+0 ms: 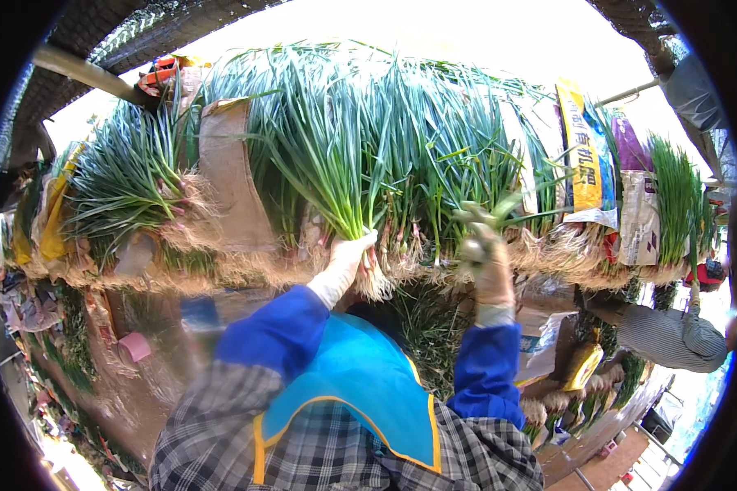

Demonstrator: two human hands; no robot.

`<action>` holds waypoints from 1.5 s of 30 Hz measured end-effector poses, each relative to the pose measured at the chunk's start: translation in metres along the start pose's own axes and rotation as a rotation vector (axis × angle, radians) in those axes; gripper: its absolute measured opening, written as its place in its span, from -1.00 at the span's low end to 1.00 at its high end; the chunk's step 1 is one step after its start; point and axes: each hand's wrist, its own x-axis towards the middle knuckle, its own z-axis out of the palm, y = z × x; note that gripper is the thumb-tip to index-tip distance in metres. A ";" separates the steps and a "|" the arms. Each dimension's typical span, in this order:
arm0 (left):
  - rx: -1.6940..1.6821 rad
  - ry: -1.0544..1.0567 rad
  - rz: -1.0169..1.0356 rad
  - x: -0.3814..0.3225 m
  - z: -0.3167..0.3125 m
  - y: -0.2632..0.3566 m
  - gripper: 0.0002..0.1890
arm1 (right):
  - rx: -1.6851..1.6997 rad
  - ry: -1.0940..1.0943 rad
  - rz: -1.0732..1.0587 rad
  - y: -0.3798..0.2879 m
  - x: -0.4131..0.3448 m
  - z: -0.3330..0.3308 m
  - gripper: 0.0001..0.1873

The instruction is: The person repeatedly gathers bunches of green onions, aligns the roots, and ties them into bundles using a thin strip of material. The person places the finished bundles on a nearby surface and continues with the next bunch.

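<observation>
My left hand [346,258] is closed around the lower stems of a bunch of green onions [344,208], whose pale roots hang below my fingers and whose long leaves spread away from me. To the right, my right hand [484,245] is blurred by motion in front of the pile, with some green leaves at its fingertips; whether it grips them is not clear. Behind both hands lies a long heap of similar plants [405,116], roots towards me. A separate bundle with reddish stem bases [135,178] rests on the left.
A brown sack [224,178] and a yellow printed sack [580,153] lie over the heap. Loose green leaves [433,337] cover the ground beneath my arms. A pink roll [134,347] lies at left. Another person in a striped top [669,337] is at right.
</observation>
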 end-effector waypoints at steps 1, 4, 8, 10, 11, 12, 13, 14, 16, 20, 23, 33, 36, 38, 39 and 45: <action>0.082 0.032 -0.043 -0.013 -0.004 0.002 -0.87 | -0.044 -0.112 0.099 0.022 0.012 0.015 -0.50; 0.013 0.012 -0.057 -0.038 -0.012 0.003 -0.89 | -0.163 -0.181 0.330 0.094 0.039 0.059 -0.51; 0.136 0.096 -0.128 -0.052 -0.030 0.004 -0.83 | -0.696 -0.218 0.402 0.149 0.033 0.081 -0.60; 0.146 0.023 -0.183 -0.054 -0.038 0.006 -0.84 | -1.140 -0.269 0.127 0.154 0.023 0.076 -0.69; 0.159 -0.004 -0.223 -0.055 -0.041 0.007 -0.84 | -1.406 -0.329 -0.148 0.153 0.020 0.072 -0.72; 0.168 -0.003 -0.225 -0.055 -0.044 0.008 -0.86 | -1.481 -0.270 -0.199 0.148 0.019 0.063 -0.75; 0.121 -0.009 -0.211 -0.056 -0.047 0.009 -0.86 | -1.441 -0.308 -0.296 0.143 0.019 0.055 -0.79; 0.076 -0.035 -0.210 -0.056 -0.051 0.011 -0.85 | -1.560 -0.237 -0.235 0.133 0.024 0.040 -0.82; -0.067 -0.129 -0.177 -0.056 -0.057 0.013 -0.81 | -1.246 0.009 -0.027 0.123 0.032 0.026 -0.83; -0.248 -0.361 -0.337 -0.051 -0.064 0.016 -0.74 | -0.117 -0.262 0.555 0.121 0.040 0.033 -0.69; -0.259 -0.267 -0.393 -0.049 -0.064 0.018 -0.76 | -0.622 -0.606 0.330 0.127 0.031 0.064 -0.63; -0.386 -0.591 -0.280 -0.092 -0.061 0.078 -0.86 | -1.470 -0.006 -0.317 0.173 -0.024 -0.007 -0.77; -0.296 -0.753 -0.109 -0.103 -0.067 0.112 -0.60 | -1.648 -0.194 0.279 0.173 -0.092 -0.078 -0.66; -0.180 -0.526 0.129 -0.109 -0.073 0.115 -0.49 | -1.701 -0.587 0.838 0.165 -0.136 -0.112 -0.52; -0.273 -0.483 0.090 -0.105 -0.074 0.112 -0.48 | -1.812 -0.781 0.982 0.169 -0.141 -0.114 -0.45; -0.289 -0.368 -0.290 -0.044 -0.063 0.064 -0.61 | -1.584 0.313 -0.377 0.177 -0.039 -0.091 -0.63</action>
